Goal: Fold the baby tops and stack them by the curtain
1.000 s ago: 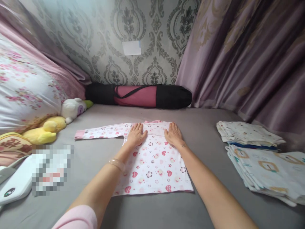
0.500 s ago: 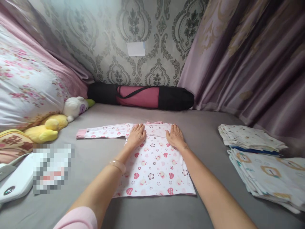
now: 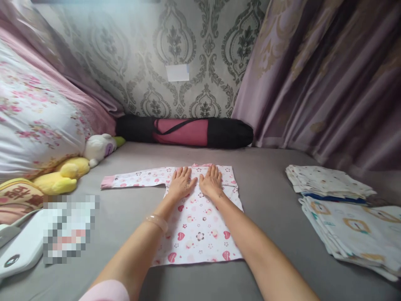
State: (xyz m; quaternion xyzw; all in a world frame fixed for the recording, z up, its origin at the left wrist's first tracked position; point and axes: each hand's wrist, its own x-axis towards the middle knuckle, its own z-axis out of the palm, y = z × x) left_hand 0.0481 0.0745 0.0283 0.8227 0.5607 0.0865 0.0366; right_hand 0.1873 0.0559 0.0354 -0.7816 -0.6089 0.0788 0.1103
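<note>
A white long-sleeved child's shirt (image 3: 200,225) with pink hearts and flowers lies spread on the grey bed sheet. Its left-side sleeve, ending in a pink cuff, stretches out to the left, while the right-side sleeve is folded in across the upper body. My left hand (image 3: 182,182) rests flat near the left shoulder, fingers extended toward the pink collar. Flat on the upper chest, just right of it, is my right hand (image 3: 211,182), also with outstretched fingers. Neither hand grips the cloth. Both forearms cover parts of the shirt's sides.
Folded clothes (image 3: 351,221) lie stacked at the right. A black and dark pink roll bag (image 3: 181,131) lies against the patterned wall. To the left are a floral pillow (image 3: 34,125), plush toys (image 3: 59,182), a white device (image 3: 28,238) and a blurred-out item (image 3: 72,230).
My right hand has slid left from the right shoulder toward the middle of the shirt, closer to my left hand. My left hand stays near the left shoulder. The view has tilted slightly.
</note>
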